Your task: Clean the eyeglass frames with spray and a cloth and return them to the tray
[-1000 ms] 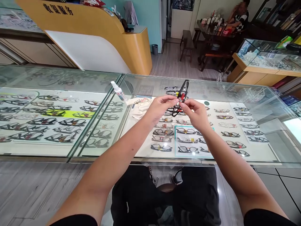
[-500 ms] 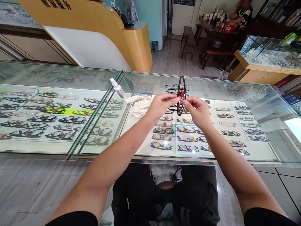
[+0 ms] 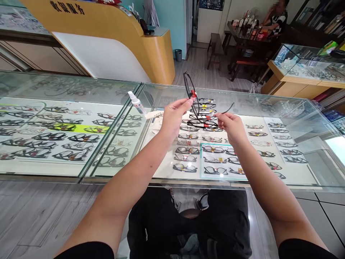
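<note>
Black-framed glasses (image 3: 185,83) with a small red tag are held up over the glass display counter (image 3: 242,94). My left hand (image 3: 174,117) pinches them near the tag at the bridge. My right hand (image 3: 229,126) has its fingers closed on one temple arm, whose curved tip sticks up past the fingers. Left of my left hand, a white spray bottle (image 3: 137,102) stands on the counter, beside a pale cloth (image 3: 156,126) partly hidden by that hand and a cream strip with printing (image 3: 155,114).
Rows of glasses (image 3: 185,168) lie under the counter glass. Another glass case (image 3: 54,144) adjoins at left. Behind are a yellow-and-white desk (image 3: 159,54), a bin (image 3: 178,55), stools, and a person (image 3: 277,21) seated at a dark table.
The glasses have turned and tilted, and a temple arm now extends to the right. My left hand has moved left and up; my right hand has shifted slightly right, so the hands are farther apart.
</note>
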### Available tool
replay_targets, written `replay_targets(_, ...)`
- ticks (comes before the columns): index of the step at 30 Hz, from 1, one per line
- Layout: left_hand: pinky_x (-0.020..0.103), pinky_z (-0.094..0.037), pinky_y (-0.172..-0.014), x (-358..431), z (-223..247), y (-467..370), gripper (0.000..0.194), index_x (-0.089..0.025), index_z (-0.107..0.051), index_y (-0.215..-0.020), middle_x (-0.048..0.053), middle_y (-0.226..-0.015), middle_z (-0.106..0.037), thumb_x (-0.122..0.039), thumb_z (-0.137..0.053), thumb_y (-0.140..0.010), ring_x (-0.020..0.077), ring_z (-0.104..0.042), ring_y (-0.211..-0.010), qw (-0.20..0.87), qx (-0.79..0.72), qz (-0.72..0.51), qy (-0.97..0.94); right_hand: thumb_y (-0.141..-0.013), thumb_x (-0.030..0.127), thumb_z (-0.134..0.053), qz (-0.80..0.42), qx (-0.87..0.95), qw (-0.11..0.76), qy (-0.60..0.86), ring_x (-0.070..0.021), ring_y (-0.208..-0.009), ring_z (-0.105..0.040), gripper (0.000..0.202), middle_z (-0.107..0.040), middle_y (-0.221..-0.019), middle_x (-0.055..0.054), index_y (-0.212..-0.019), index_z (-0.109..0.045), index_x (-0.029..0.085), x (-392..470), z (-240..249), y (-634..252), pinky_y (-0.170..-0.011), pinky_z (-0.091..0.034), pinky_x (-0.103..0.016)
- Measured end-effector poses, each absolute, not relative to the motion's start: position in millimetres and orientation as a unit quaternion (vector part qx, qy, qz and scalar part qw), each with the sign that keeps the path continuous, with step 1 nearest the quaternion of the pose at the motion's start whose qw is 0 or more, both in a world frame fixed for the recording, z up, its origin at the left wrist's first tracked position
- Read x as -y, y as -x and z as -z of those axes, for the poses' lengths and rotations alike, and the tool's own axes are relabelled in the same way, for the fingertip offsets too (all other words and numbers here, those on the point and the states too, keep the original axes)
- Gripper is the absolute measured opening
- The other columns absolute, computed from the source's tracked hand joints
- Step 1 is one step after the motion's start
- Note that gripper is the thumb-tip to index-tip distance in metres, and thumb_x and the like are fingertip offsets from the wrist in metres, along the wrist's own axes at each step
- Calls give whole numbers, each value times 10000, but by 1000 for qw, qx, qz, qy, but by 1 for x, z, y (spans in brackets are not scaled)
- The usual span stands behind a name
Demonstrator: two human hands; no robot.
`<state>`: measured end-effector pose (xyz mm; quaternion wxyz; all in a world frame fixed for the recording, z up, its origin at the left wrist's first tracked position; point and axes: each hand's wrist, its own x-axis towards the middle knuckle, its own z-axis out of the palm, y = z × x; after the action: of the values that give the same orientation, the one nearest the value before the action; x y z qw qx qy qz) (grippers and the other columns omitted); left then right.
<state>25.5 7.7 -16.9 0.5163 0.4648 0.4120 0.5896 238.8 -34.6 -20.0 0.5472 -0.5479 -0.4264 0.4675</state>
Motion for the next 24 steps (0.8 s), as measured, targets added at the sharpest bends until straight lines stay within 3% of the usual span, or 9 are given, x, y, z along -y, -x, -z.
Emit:
replay_targets(4, 377, -575, -995, -9, 17, -26, 334, -291, -882, -960, 54, -1199, -856, -533, -953, -742, 221, -745, -1149, 499, -393, -617, -466, -691, 503, -938, -520, 402, 507, 558, -114, -556, -435, 367, -540, -599, 23, -715, -734, 200, 31, 25, -242, -525, -323, -285)
replay_targets(7, 416, -580, -1055, -8, 19, -28, 378, -262, -885, -979, 72, -1163, -861, -536, -966, -730, 246, -761, -1165, 469, -391, -628, -483, -750, 624, -909, -519, 464, 441, 566, -106, -510, -404, 521, -518, -544, 19, -588, -644, 206, 37, 20, -241, -503, -320, -297)
replay_targets(9, 429, -576, -1074, -6, 20, -29, 389, -255, -891, -1007, 79, -1169, -859, -537, -958, -747, 266, -763, -1195, 445, -393, -628, -503, -807, 614, -879, -491, 522, 441, 540, -116, -528, -426, 494, -533, -556, 20, -618, -670, 208, 45, 14, -237, -522, -357, -303)
replay_targets(12, 440, -571, -1069, 1, 20, -32, 335, -264, -900, -1015, 83, -1183, -858, -521, -924, -802, 286, -761, -1214, 408, -402, -611, -547, -896, 514, -826, -435, 593, 489, 469, -143, -595, -483, 291, -545, -625, 45, -1005, -819, 245, 60, 7, -226, -585, -421, -311)
replay_targets(15, 454, -558, -1077, 9, 18, -36, 223, -288, -905, -993, 68, -1181, -857, -460, -894, -851, 285, -754, -1206, 364, -406, -601, -584, -965, 418, -749, -396, 649, 486, 431, -155, -634, -489, 451, -538, -673, 59, -1397, -737, 290, 70, 8, -217, -651, -453, -330)
replay_targets(19, 464, -538, -1105, 16, 17, -40, 123, -314, -904, -981, 44, -1179, -856, -388, -864, -891, 271, -740, -1205, 318, -387, -607, -617, -977, 312, -701, -352, 699, 463, 417, -153, -650, -484, 615, -573, -714, 66, -1582, -594, 301, 73, 14, -213, -697, -459, -332)
replay_targets(24, 479, -520, -1142, 15, 18, -39, 143, -330, -898, -1029, 36, -1227, -847, -406, -836, -925, 271, -723, -1238, 304, -378, -600, -636, -989, 312, -676, -319, 701, 461, 441, -178, -679, -523, 743, -609, -771, 49, -1693, -441, 317, 71, 20, -214, -735, -479, -355)
